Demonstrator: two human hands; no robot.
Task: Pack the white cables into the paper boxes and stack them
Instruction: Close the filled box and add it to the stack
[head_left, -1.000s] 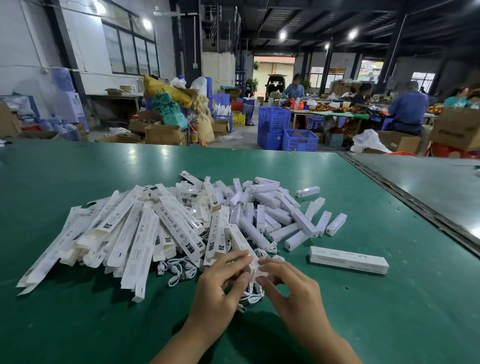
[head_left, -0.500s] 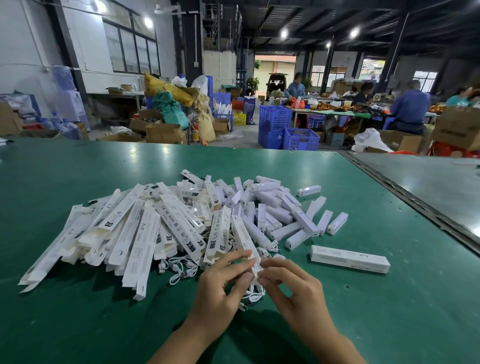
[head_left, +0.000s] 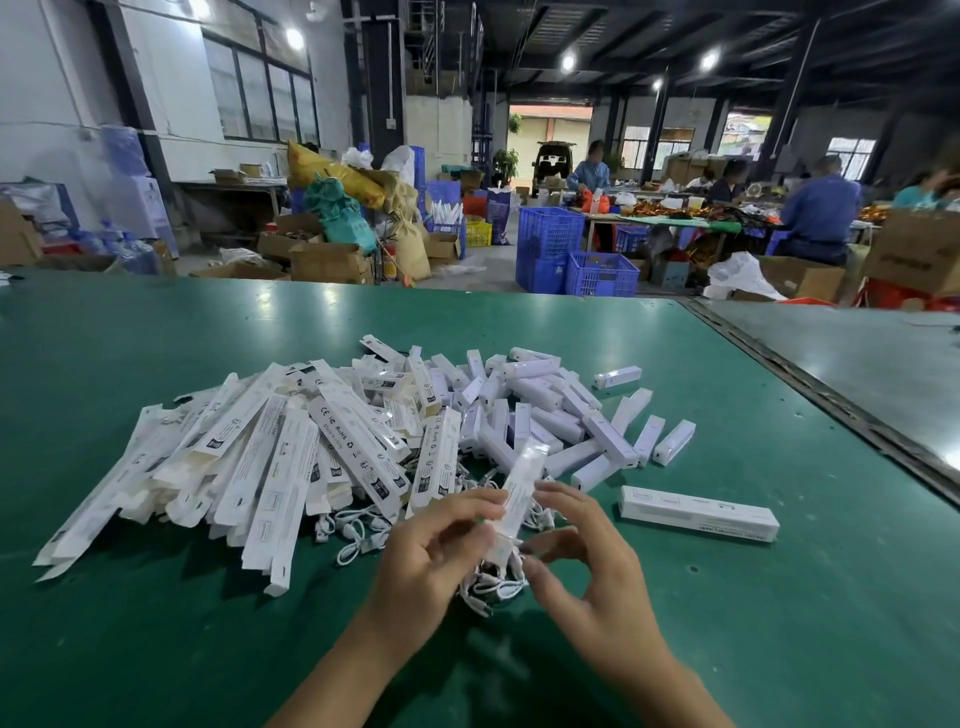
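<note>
Glossy green table; paper boxes heaped; blue crates, cardboard cartons beyond.

CE, RoHS, Made in China on a flat paper box, other print illegible

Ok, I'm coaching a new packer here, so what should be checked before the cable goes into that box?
1. Grip on the paper box: ok, the left hand and right hand both pinch it, lifted.
2. Box end open: cannot tell, blurred.
3. Cable within reach: ok, white cables lie under the hands.
4. Stacking spot: ok, a lone box lies to the right on the green table.
</note>
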